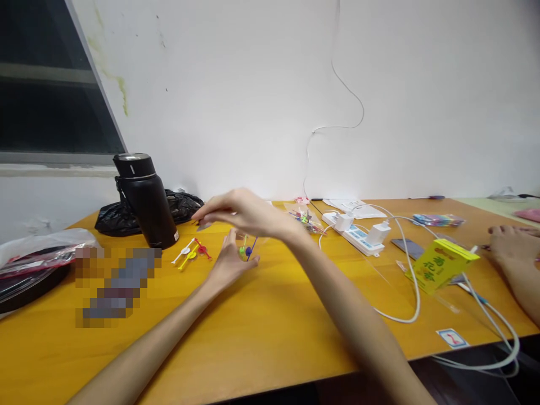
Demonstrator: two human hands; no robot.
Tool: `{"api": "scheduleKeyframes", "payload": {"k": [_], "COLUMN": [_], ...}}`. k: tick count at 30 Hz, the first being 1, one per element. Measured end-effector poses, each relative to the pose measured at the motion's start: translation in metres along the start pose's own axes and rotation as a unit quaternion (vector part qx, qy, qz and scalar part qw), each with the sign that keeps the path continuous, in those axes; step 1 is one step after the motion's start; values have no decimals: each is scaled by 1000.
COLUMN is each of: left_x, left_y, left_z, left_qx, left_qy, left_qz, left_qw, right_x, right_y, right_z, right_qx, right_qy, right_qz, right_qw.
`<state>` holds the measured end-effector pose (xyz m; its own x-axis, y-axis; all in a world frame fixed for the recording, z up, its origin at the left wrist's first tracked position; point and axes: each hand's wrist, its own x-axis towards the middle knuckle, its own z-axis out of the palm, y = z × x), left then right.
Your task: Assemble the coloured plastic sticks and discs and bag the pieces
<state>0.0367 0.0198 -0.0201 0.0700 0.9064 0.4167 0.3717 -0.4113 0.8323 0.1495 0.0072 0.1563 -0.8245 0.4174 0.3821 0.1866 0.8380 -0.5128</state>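
My left hand (230,259) rests low over the table, thumb and fingers apart around small plastic pieces with thin sticks. A green piece (242,250) and a blue piece (248,251) show between them; I cannot tell if they are gripped. Reaching across above it, my right hand (238,212) points left with its fingertips drawn together. A small greyish thing shows at those fingertips, too blurred to name. Left of my left hand lie similar stick pieces with round discs: a white one (185,251), a yellow one (191,255) and a red one (202,249).
A black bottle (147,205) stands before a black plastic bag (112,219). Farther right are a bag of coloured sticks (307,218), a white power strip (358,239) with cables, and a yellow-green box (441,264). Another person's hand (510,250) is at the right edge.
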Motion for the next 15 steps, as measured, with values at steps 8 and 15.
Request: {"api": "scheduleKeyframes", "payload": {"k": [8,15], "left_x": [-2,0], "left_y": [3,-2], "left_z": [-7,-7], "left_qx": [56,54], "left_qy": [-8,0], "left_qz": [53,34], "left_qw": [997,998], "right_x": [-54,-80], "right_y": [-17,-7], "right_z": [-73,-95], "right_qx": [-128,-135], "right_qy": [173,216], "right_qz": [86,137], "right_qw": [973,957]}}
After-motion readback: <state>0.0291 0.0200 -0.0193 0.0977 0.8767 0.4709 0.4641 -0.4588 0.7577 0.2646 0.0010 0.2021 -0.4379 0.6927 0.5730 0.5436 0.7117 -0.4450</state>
